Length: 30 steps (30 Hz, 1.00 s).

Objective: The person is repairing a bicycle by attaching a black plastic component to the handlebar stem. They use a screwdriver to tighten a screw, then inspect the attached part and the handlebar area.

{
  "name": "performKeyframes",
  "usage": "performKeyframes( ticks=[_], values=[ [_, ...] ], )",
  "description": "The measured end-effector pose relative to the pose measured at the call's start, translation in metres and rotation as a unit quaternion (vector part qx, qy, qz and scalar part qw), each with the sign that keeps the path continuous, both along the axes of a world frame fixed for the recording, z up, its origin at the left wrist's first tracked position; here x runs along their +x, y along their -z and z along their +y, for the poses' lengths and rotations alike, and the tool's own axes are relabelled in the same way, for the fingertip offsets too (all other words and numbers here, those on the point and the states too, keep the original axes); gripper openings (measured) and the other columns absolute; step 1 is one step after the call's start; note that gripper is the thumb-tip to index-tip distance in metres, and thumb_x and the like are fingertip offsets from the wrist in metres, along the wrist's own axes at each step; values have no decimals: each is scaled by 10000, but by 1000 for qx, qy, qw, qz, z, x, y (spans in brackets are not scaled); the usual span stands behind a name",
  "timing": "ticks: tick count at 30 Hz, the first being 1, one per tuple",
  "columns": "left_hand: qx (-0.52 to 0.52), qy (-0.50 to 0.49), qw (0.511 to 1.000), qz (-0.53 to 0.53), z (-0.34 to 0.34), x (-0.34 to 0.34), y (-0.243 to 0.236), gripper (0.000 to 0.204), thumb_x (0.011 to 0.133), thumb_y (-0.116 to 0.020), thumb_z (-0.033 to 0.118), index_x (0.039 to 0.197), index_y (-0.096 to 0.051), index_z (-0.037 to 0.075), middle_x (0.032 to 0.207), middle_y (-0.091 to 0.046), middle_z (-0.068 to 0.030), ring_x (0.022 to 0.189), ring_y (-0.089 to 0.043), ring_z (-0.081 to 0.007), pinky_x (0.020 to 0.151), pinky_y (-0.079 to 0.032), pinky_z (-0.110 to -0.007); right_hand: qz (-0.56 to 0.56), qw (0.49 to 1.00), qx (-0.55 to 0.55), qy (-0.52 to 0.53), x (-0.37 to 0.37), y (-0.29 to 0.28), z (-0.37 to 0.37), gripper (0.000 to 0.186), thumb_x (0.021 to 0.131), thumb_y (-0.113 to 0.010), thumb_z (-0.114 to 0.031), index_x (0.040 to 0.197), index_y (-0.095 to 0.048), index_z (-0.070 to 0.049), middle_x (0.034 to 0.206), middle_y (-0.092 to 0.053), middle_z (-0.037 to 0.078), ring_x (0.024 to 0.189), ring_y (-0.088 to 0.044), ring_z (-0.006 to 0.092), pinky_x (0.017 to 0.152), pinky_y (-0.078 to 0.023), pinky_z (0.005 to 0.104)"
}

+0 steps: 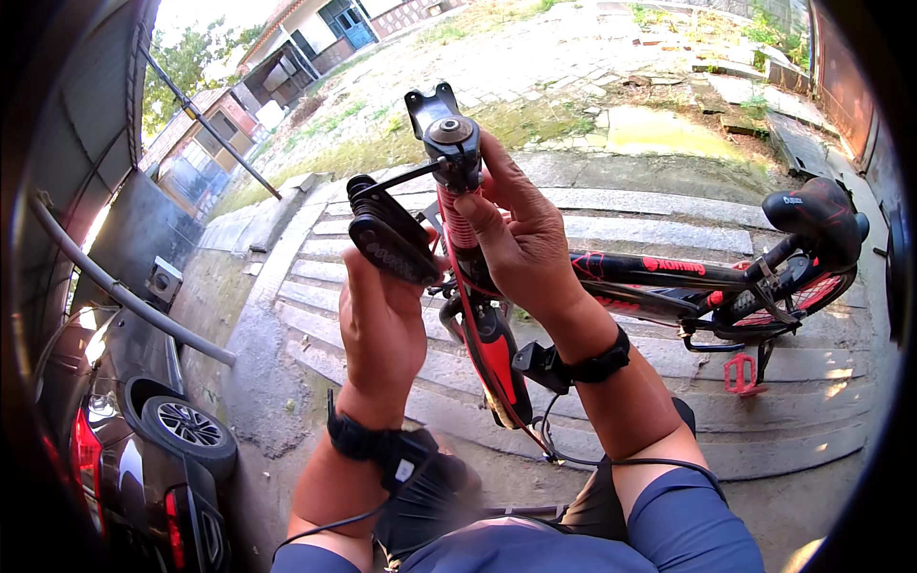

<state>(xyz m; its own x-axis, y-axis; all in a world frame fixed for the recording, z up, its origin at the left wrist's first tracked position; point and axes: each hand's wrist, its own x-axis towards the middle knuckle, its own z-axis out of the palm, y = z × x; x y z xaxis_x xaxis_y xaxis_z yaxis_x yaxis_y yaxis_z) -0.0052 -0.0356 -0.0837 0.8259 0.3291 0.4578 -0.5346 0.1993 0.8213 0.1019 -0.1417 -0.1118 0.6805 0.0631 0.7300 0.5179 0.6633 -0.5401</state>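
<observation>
My left hand [382,329] is closed on a black folding multi-tool [394,246]. One hex key is folded out of it and reaches the side of the black bicycle stem [453,134]; whether its tip sits in a bolt I cannot make out. A round cap with a bolt tops the stem, and its forked front end is bare. My right hand [525,234] grips the stem and the red ringed column [458,222] just below it, thumb in front, fingers behind. Under my hands runs a black and red front fender [501,358] with cables beside it.
The bicycle's black frame [669,272] stretches right to its saddle [812,220] and a red pedal [741,374]. A dark car [143,468] stands at lower left. A grey pole [143,296] slants down nearby. Ridged concrete slabs [764,435] lie underneath.
</observation>
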Motion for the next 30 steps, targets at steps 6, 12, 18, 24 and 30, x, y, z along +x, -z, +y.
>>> performKeyframes(
  ticks=[6, 12, 18, 24, 30],
  values=[
    [90, -41, 995, 21, -27, -38, -4, 669, 892, -723, -39, 1466, -379, -8, 1184, -630, -99, 1082, -630, -159, 942, -536, -317, -11, 998, -63, 1, -4, -4, -12, 599, 1019, -575, -29, 1570, -347, -81, 1183, -687, 46, 1071, -599, 86, 974, -486, 290],
    [210, -150, 965, -49, -50, -43, -23, 816, 901, -704, -70, 1560, -228, 2, 1030, -650, -80, 912, -659, -120, 800, -563, -275, -28, 997, -38, 54, 1, -2, -9, 622, 964, -651, -32, 1536, -427, -128, 1010, -665, 60, 805, -623, 99, 675, -546, 275],
    [481, -322, 803, -143, -31, -31, -82, 498, 929, -747, 101, 1380, -565, -6, 723, -554, 45, 640, -510, -20, 540, -410, -182, -20, 997, -48, 57, 3, 0, -7, 628, 957, -668, -53, 1532, -426, -124, 1022, -680, 78, 821, -650, 115, 680, -557, 282],
    [700, -367, 548, -273, -17, -12, -142, 302, 897, -777, 235, 1145, -729, 70, 856, -584, 7, 750, -520, -84, 645, -417, -226, -42, 995, -44, 81, 10, 3, -9, 618, 957, -671, -47, 1523, -426, -79, 1001, -676, 79, 840, -643, 104, 693, -549, 271],
    [661, -245, 668, -239, -10, 15, -163, 274, 978, -695, 267, 1149, -707, 53, 995, -689, -24, 883, -610, -83, 758, -461, -201, -17, 998, -43, 37, 4, -1, -11, 602, 966, -643, -14, 1524, -427, -84, 1012, -654, 62, 824, -620, 84, 688, -534, 255]
  ],
)
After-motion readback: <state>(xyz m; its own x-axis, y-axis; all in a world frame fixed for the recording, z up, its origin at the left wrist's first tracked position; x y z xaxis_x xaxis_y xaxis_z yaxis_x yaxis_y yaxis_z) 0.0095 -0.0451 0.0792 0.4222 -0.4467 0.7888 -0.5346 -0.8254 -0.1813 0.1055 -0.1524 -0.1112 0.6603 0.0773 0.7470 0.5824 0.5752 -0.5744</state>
